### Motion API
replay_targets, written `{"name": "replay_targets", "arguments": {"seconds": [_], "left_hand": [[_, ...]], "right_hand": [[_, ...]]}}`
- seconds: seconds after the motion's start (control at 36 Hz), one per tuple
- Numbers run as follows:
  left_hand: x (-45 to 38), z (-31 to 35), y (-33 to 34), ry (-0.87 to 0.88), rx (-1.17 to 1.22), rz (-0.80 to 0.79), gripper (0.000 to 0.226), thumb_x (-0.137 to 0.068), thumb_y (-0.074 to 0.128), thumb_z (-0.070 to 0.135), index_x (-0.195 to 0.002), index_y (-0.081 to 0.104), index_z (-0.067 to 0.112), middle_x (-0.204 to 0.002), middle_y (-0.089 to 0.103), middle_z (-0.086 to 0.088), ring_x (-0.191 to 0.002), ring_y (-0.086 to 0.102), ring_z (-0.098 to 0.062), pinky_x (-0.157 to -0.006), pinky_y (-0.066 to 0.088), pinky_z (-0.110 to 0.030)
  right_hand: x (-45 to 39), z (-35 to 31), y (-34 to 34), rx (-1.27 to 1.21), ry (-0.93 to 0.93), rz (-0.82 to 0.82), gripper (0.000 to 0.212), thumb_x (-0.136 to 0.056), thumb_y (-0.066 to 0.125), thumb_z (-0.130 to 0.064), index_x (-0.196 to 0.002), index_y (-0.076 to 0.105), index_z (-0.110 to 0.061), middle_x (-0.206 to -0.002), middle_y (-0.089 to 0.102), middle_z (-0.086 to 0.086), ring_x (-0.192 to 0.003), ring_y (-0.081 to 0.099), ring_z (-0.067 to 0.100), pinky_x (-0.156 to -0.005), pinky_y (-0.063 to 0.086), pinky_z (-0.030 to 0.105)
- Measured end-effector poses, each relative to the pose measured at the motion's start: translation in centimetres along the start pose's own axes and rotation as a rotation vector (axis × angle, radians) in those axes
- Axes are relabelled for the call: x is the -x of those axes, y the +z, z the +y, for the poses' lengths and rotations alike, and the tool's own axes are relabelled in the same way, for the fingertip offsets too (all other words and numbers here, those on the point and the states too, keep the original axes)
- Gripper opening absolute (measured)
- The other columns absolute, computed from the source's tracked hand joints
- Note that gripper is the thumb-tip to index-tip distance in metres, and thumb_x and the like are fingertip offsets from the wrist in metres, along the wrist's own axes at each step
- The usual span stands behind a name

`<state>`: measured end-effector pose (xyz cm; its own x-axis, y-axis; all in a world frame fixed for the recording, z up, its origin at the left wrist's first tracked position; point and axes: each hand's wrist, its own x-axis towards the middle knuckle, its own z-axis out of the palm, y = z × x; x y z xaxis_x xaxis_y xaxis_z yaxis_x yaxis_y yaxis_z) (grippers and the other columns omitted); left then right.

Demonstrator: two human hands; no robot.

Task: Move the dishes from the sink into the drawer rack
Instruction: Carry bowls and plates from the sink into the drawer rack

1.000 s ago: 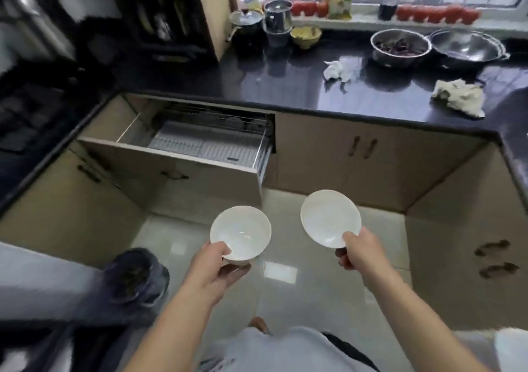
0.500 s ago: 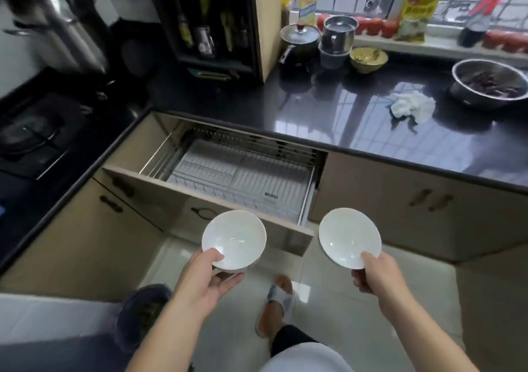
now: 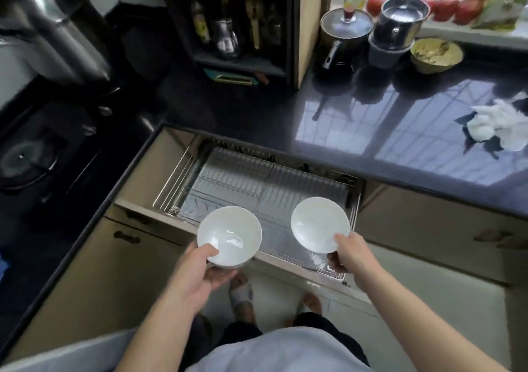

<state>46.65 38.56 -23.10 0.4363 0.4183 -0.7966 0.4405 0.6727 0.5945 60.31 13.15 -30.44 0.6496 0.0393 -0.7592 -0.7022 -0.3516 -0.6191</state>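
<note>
White bowl, left (image 3: 229, 236): glazed, held level above the front edge of the open drawer rack (image 3: 257, 189), left hand (image 3: 200, 274) pinching its near rim, thumb inside, fingers curled beneath. White bowl, right (image 3: 320, 224): tilted toward the viewer, over the rack's right front part, right hand (image 3: 351, 254) pinching its lower rim, thumb on the inner face, fingers behind. Rack: chrome wire with rows of upright tines, pulled out from beneath the dark polished table (image 3: 400, 132). On the table, far side: lidded black pot (image 3: 345, 29), steel canister (image 3: 400, 20), yellow bowl of scraps (image 3: 435, 54); to the right, crumpled white cloth (image 3: 500, 126). Left: black hob (image 3: 31, 154) with a steel kettle (image 3: 54, 29) behind.
</note>
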Motion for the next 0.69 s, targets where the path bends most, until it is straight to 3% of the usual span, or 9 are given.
{"name": "replay_targets", "arguments": {"seconds": [0.06, 0.17, 0.28, 0.36, 0.44, 0.53, 0.64, 0.69], "left_hand": [[-2.5, 1.6, 0.3, 0.007, -0.062, -0.01, 0.042, -0.094, 0.046, -0.004, -0.128, 0.056, 0.018, -0.117, 0.059, -0.02, -0.091, 0.066, -0.04, -0.059, 0.064, -0.044], [-6.9, 4.5, 0.4, 0.026, -0.214, -0.065, 0.035, -0.095, 0.047, -0.003, -0.11, 0.061, 0.025, -0.118, 0.058, -0.014, -0.103, 0.064, -0.04, -0.072, 0.062, -0.048], [-12.2, 7.9, -1.0, 0.032, -0.341, -0.09, 0.037, -0.095, 0.047, -0.002, -0.123, 0.057, 0.02, -0.115, 0.06, -0.01, -0.091, 0.065, -0.033, -0.072, 0.062, -0.048], [-15.4, 10.2, -2.4, 0.039, -0.389, -0.068, 0.038, -0.095, 0.049, 0.0, -0.125, 0.057, 0.021, -0.114, 0.06, -0.01, -0.085, 0.064, -0.03, -0.073, 0.062, -0.048], [-18.5, 11.9, -4.4, 0.064, -0.35, -0.018, 0.035, -0.096, 0.053, 0.006, -0.126, 0.057, 0.023, -0.115, 0.062, -0.012, -0.089, 0.065, -0.028, -0.072, 0.061, -0.045], [-21.6, 13.4, -6.5, 0.108, -0.256, 0.065, 0.031, -0.096, 0.055, 0.015, -0.126, 0.058, 0.021, -0.123, 0.06, -0.01, -0.101, 0.062, -0.029, -0.068, 0.058, -0.039], [-24.7, 15.2, -8.3, 0.136, -0.034, 0.173, 0.028, -0.095, 0.053, 0.026, -0.122, 0.058, 0.025, -0.128, 0.057, -0.011, -0.111, 0.059, -0.03, -0.082, 0.058, -0.044], [-26.0, 15.8, -9.5, 0.152, 0.057, 0.216, 0.043, -0.09, 0.057, 0.033, -0.132, 0.056, 0.025, -0.134, 0.057, -0.013, -0.118, 0.059, -0.033, -0.085, 0.058, -0.048]], "right_hand": [[-0.8, -0.4, 1.1, 0.02, 0.028, 0.009, 0.034, -0.096, 0.033, -0.004, -0.123, 0.051, 0.001, -0.07, 0.053, 0.017, -0.047, 0.046, 0.021, -0.044, 0.04, 0.023], [-2.0, -0.3, 2.8, 0.003, 0.112, 0.058, 0.035, -0.095, 0.031, -0.002, -0.125, 0.049, -0.003, -0.071, 0.053, 0.017, -0.047, 0.046, 0.021, -0.043, 0.04, 0.023], [-3.5, -0.6, 5.3, 0.025, 0.168, 0.128, 0.036, -0.094, 0.032, -0.002, -0.125, 0.05, 0.002, -0.063, 0.051, 0.014, -0.052, 0.049, 0.024, -0.048, 0.044, 0.024], [-4.8, -1.1, 7.3, 0.025, 0.185, 0.155, 0.035, -0.096, 0.036, -0.005, -0.127, 0.049, 0.004, -0.071, 0.057, 0.018, -0.059, 0.061, 0.031, -0.057, 0.057, 0.036], [-5.8, -1.2, 9.6, -0.023, 0.213, 0.161, 0.034, -0.098, 0.043, -0.011, -0.13, 0.046, 0.0, -0.094, 0.064, 0.018, -0.078, 0.071, 0.033, -0.06, 0.06, 0.036], [-7.1, -1.5, 12.1, -0.106, 0.243, 0.159, 0.02, -0.098, 0.05, -0.011, -0.115, 0.051, 0.001, -0.105, 0.059, 0.016, -0.101, 0.067, 0.035, -0.075, 0.063, 0.047], [-9.5, -1.5, 15.8, -0.199, 0.249, 0.148, 0.004, -0.096, 0.055, -0.007, -0.097, 0.052, -0.006, -0.106, 0.054, 0.014, -0.098, 0.06, 0.03, -0.082, 0.062, 0.054], [-10.9, -1.6, 17.7, -0.16, 0.25, 0.137, 0.012, -0.096, 0.06, -0.011, -0.098, 0.049, -0.005, -0.102, 0.051, 0.013, -0.088, 0.06, 0.026, -0.069, 0.063, 0.044]]}}
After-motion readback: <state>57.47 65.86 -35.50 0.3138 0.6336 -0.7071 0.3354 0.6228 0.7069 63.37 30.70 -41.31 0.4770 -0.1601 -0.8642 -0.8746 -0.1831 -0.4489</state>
